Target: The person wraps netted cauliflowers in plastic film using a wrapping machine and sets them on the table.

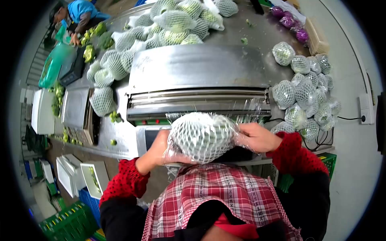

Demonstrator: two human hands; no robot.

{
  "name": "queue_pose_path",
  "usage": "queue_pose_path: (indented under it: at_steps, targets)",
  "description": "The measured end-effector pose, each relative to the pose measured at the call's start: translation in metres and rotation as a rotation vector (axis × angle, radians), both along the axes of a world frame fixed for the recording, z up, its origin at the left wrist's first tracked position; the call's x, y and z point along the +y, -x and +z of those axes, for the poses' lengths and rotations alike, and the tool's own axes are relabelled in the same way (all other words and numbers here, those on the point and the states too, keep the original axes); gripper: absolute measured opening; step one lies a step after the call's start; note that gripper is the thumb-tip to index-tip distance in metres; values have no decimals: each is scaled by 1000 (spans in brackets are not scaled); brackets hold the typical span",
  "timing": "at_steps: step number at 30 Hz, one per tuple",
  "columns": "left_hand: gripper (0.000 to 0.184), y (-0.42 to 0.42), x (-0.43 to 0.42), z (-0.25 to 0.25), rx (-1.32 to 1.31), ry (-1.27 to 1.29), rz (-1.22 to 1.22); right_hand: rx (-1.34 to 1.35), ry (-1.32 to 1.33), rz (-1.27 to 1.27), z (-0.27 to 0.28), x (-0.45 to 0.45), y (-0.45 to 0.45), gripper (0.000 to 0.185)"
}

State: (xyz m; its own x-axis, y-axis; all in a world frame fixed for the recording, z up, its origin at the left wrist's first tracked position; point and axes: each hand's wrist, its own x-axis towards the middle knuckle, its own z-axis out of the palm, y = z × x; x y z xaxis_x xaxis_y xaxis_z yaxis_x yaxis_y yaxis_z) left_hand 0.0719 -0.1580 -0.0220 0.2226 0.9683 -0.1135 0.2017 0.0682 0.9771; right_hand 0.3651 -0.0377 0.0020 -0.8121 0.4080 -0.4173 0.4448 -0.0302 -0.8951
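Between my two hands is a round vegetable in a white foam net (202, 137), with clear plastic film around it. My left hand (161, 150) is closed on its left side, partly beneath it. On the right side, my right hand (255, 137) grips the film and the edge of the bundle. Just beyond the bundle stands a metal wrapping machine (197, 68) with rollers along its front and clear film at its front edge.
Netted vegetables (175, 21) are piled behind the machine; film-wrapped ones (303, 92) lie at right. A scale (75, 105) stands at left. A co-worker in blue (82, 12) handles green vegetables at upper left. Green crates (70, 223) and white boxes (94, 178) are below left.
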Motion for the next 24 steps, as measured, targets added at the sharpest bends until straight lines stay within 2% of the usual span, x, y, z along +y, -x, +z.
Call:
queue_pose_path:
  at_steps: [1,2,3,5,6,7,8,9,11,12,13,15,16,17,19,20,21,22,24]
  targets:
    - [69,-1,-12,-9,-91,107,27,-72,205,-83,-15,-13,-6,45]
    - [66,2,-29,-14,-263,280,66,-12,496,-399,-12,-29,-8,45]
    - [64,8,-49,-29,-509,356,77,154,589,-550,-10,-40,-17,44]
    - [67,2,-77,-40,-930,481,319,492,458,-650,-18,-71,-22,40]
    - [57,-4,-84,-30,-1058,427,287,447,296,-589,-19,-84,-20,39]
    - [45,-12,-95,-30,-950,385,346,401,134,-528,-19,-95,-15,38]
    - [39,-24,-100,-30,-716,330,390,434,52,-578,-23,-102,-3,30]
    - [35,-33,-104,-29,-482,273,425,432,50,-582,-28,-104,-2,30]
    - [36,-37,-109,-36,-529,315,697,255,-54,-782,-37,-100,-1,20]
    - [37,-36,-115,-29,-423,261,818,180,-128,-936,-33,-98,-1,21]
    - [39,-31,-124,-20,-312,213,922,67,-36,-1072,-26,-91,-8,28]
    - [44,-16,-159,-11,-609,372,1002,5,216,-990,-37,-113,-42,32]
    - [47,-19,-172,-12,-619,482,1087,-152,254,-958,-40,-131,-48,34]
    - [43,-13,-185,-32,-662,707,1109,-203,361,-932,-53,-145,-57,34]
    - [39,-15,-196,-116,-510,1015,980,-230,431,-805,-130,-171,-75,26]
    - [34,-21,-194,-163,-299,991,749,-241,194,-594,-174,-186,-67,26]
    - [29,-27,-189,-199,-34,805,399,-269,210,-598,-181,-195,-43,22]
    - [25,-33,-181,-217,58,624,152,-298,227,-601,-188,-202,-18,23]
    - [19,-53,-161,-208,-30,398,53,-356,203,-583,-202,-208,24,27]
